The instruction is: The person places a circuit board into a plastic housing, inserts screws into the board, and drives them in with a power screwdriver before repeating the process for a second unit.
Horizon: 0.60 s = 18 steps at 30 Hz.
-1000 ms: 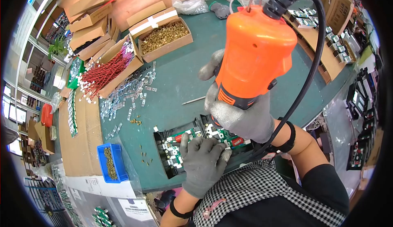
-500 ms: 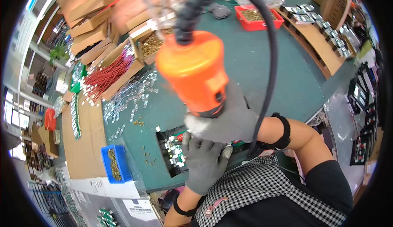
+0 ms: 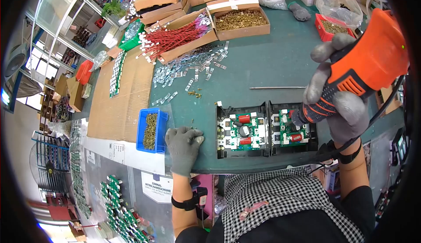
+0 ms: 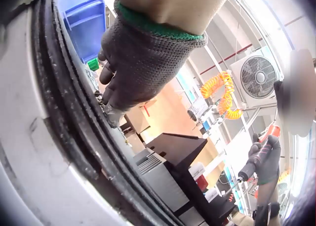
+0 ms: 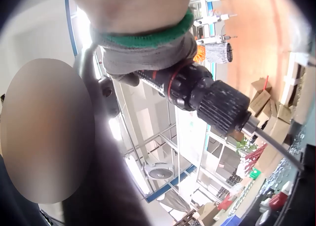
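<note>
My gloved right hand grips an orange-and-black electric screwdriver, tilted with its nose over the right-hand black housing. In the right wrist view the long metal bit points down at the housing's edge. Green circuit boards with red and white parts sit in this housing and in the left-hand one beside it. My gloved left hand rests on the table left of the housings, fingers bent down among loose brass screws. I cannot tell whether its fingertips pinch a screw.
A blue bin of brass screws stands left of the left hand. Behind lie loose metal clips, a box of red wires and a carton of brass pieces. A thin metal rod lies behind the housings. A black cable trails from the screwdriver.
My left hand has left the circuit boards and moved left to the loose screws. The right hand has swung the screwdriver to the right and tilted it. The head view has shifted.
</note>
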Motion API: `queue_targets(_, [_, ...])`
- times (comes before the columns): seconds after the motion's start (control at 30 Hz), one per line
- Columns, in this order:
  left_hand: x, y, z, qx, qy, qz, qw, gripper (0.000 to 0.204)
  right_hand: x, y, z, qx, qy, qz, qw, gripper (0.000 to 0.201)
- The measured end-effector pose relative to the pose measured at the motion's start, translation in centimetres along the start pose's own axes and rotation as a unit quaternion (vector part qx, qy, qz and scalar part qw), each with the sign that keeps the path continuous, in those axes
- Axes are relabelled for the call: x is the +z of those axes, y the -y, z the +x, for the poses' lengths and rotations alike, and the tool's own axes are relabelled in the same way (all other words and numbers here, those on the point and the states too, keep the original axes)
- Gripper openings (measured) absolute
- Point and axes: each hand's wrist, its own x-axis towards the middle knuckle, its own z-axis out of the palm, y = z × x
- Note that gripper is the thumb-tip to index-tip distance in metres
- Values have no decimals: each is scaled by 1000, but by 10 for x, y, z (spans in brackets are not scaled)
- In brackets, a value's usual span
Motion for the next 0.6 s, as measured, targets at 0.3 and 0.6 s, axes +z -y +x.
queue_targets(0.3, [-18, -54, 11, 111, -124, -67, 984, 16, -15, 32, -21, -4, 38, 74, 997, 76])
queue_targets(0.6, [1, -135, 3, 288, -65, -240, 925, 43, -35, 24, -18, -136, 187, 170, 958, 90])
